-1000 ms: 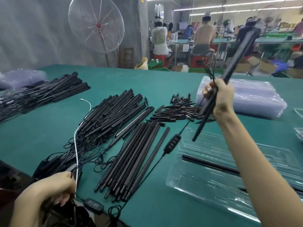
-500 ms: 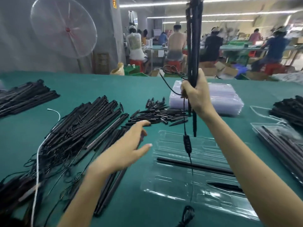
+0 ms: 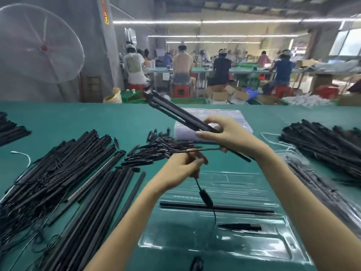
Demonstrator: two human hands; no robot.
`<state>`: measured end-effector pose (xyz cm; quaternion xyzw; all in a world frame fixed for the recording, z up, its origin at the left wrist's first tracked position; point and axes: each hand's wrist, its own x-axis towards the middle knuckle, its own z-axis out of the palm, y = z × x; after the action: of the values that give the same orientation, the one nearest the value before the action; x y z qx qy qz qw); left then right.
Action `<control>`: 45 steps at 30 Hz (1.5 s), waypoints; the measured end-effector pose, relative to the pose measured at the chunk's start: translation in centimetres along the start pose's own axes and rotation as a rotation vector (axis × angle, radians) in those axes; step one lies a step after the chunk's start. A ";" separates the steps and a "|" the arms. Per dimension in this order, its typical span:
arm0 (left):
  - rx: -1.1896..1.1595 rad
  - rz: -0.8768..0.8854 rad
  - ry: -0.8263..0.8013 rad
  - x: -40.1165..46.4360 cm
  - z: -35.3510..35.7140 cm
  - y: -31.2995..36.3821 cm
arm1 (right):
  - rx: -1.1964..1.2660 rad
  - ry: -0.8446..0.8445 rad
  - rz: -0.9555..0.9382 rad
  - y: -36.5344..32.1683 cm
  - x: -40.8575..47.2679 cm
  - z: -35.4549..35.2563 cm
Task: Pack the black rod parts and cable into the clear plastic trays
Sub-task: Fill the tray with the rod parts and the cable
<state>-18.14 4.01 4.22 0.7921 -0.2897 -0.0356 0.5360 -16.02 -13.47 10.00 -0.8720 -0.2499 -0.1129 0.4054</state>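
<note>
My right hand (image 3: 232, 136) grips a bundle of black rods (image 3: 175, 112) that slants up and to the left above the table. Just below it, my left hand (image 3: 183, 168) pinches the black cable (image 3: 197, 182) that hangs from the bundle. An inline switch (image 3: 205, 197) dangles on the cable over the clear plastic tray (image 3: 195, 245) in front of me. In the tray lie one long black rod (image 3: 244, 209) and a short black spike (image 3: 240, 226).
Heaps of black rods and tangled cables (image 3: 64, 169) cover the green table at left. Small black spikes (image 3: 156, 147) lie in the middle, a stack of clear trays (image 3: 242, 118) behind them. More rods (image 3: 324, 145) and a filled tray (image 3: 320, 184) lie at right. People work in the background.
The rod bundle has swung from upright to slanting left and lower. My left hand came in from the left and took hold of the hanging cable below the right hand.
</note>
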 end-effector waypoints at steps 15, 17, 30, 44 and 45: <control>-0.784 0.058 0.506 -1.2 -4.5 1.5 | 0.137 -0.172 0.007 0.8 -4.2 1.1; -0.805 -0.016 0.601 -1.2 -3.3 1.5 | 0.140 -0.165 -0.029 0.9 -4.4 1.8; -0.857 -0.188 0.664 -3.1 -4.9 -1.2 | -0.525 0.416 0.062 6.3 -9.2 2.0; -1.197 -0.096 0.619 -3.8 -4.7 -3.4 | 0.805 0.471 0.391 7.9 -13.2 -1.0; -1.206 -0.099 0.612 -3.9 -4.6 -3.6 | 0.870 0.468 0.362 8.0 -13.5 -1.4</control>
<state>-18.12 10.72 2.05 0.3412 -0.0178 0.0101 0.9398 -23.23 -23.58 0.34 -0.6036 -0.0217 -0.1185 0.7881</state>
